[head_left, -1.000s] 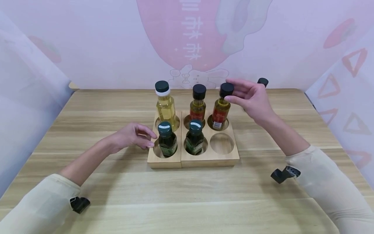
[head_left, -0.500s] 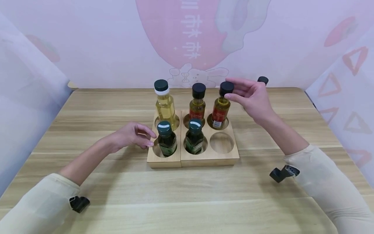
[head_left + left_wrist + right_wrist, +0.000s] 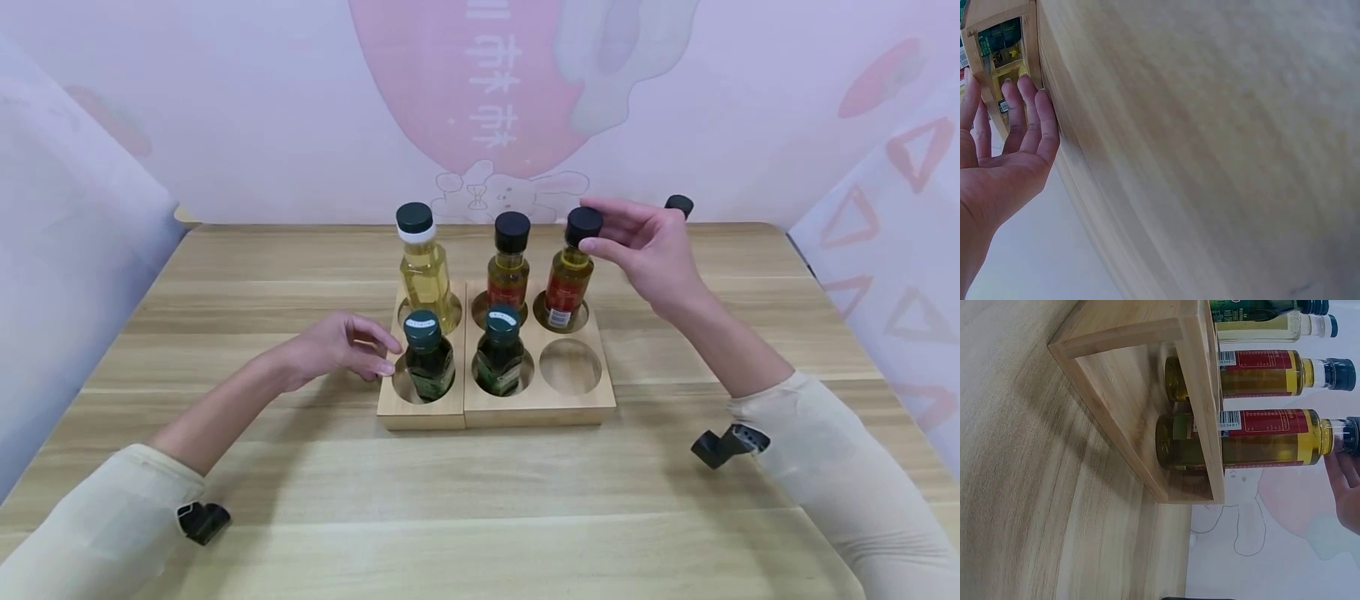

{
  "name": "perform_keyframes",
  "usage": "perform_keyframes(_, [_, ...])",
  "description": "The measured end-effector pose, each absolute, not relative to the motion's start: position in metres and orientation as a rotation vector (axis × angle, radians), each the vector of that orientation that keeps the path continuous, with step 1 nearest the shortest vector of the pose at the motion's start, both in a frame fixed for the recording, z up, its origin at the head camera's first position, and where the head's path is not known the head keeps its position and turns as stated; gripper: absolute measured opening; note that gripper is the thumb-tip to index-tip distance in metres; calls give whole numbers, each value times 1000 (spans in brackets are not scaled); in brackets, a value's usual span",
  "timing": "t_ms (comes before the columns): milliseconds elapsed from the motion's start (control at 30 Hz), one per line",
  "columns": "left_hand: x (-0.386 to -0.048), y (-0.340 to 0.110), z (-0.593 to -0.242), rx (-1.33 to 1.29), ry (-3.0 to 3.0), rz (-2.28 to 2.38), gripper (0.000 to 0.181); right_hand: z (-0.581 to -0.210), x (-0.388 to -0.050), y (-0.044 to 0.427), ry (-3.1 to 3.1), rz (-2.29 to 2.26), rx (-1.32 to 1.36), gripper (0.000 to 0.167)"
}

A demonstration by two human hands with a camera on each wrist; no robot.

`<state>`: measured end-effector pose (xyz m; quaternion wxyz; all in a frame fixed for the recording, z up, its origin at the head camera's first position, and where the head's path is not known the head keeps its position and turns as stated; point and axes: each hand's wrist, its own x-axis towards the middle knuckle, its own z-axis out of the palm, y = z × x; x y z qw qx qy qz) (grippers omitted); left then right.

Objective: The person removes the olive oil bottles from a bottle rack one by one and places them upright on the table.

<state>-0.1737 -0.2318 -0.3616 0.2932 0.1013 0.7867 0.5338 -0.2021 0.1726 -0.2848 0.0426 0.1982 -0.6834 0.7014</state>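
Observation:
A two-part wooden rack (image 3: 540, 414) holds several upright bottles in round holes. In its back right hole stands a red-labelled oil bottle (image 3: 566, 287); my right hand (image 3: 656, 258) has thumb and fingers around its black cap. The right wrist view shows this bottle (image 3: 1266, 439) with its base inside the rack (image 3: 1200, 394) and the hand (image 3: 1349, 494) at the cap. My left hand (image 3: 330, 354), fingers loosely bent, is at the rack's left edge beside a dark green bottle (image 3: 431, 367). In the left wrist view the left hand (image 3: 1010, 159) holds nothing, fingertips by the rack's open end.
A pale yellow oil bottle (image 3: 426, 275) and another red-labelled bottle (image 3: 507, 279) fill the back row. A second dark green bottle (image 3: 500, 362) stands in front. One black cap (image 3: 679, 204) shows behind my right hand. A printed cloth (image 3: 300, 108) hangs behind the table.
The head view has shifted very slightly. Both hands and all the bottles stay where they were.

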Motion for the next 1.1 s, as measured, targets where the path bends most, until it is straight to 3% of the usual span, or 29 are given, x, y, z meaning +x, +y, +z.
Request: perform_keyframes(1100, [-171, -232, -360, 260, 2094, 1416, 35, -272, -197, 173, -1945, 2226, 620, 40])
